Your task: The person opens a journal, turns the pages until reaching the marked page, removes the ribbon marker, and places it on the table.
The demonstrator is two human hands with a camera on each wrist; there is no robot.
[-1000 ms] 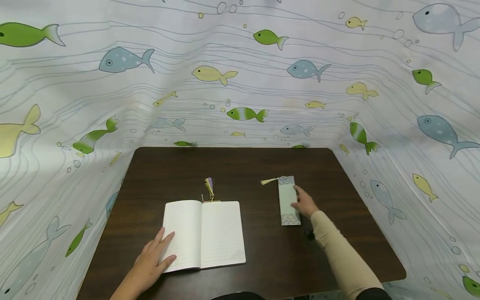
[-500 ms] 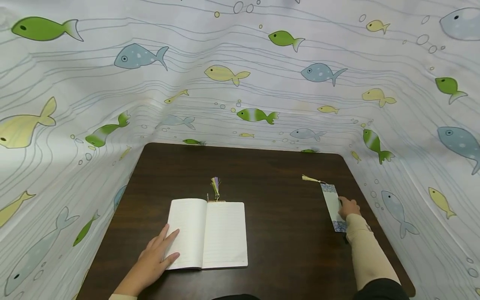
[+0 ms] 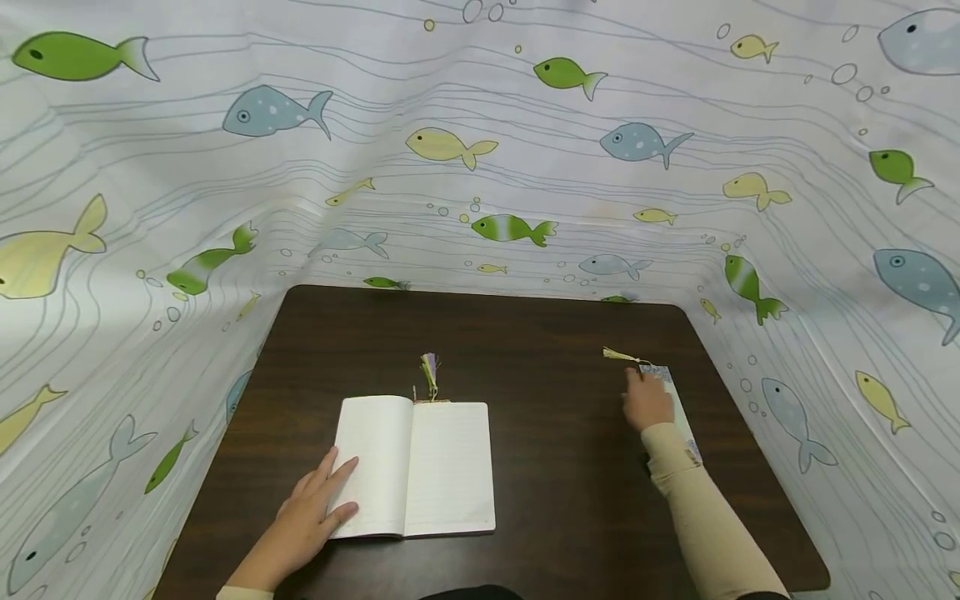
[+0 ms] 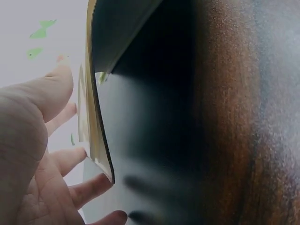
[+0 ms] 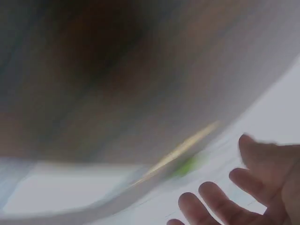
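An open notebook [image 3: 450,467] with lined pages lies on the dark wooden table. My left hand [image 3: 303,510] rests on the outer edge of its left page, fingers spread; in the left wrist view, the fingertips [image 4: 96,187] touch the page edges. A tassel [image 3: 430,373] in yellow and purple sticks out above the notebook's top edge. To the right lies a pale green bookmark [image 3: 681,412] with patterned blue ends and a yellow tassel [image 3: 621,354]. My right hand [image 3: 647,402] is over its left side, partly hiding it. The right wrist view shows the right fingers loose and holding nothing.
The table [image 3: 540,500] has rounded far corners. A white sheet [image 3: 525,183] printed with fish hangs around its back and sides. A dark rounded shape [image 3: 476,592] shows at the front edge.
The bookmark was shifted rightward across the table with the right hand at its right side. The right hand has since left it and moved left and forward. The left hand stays on the notebook.
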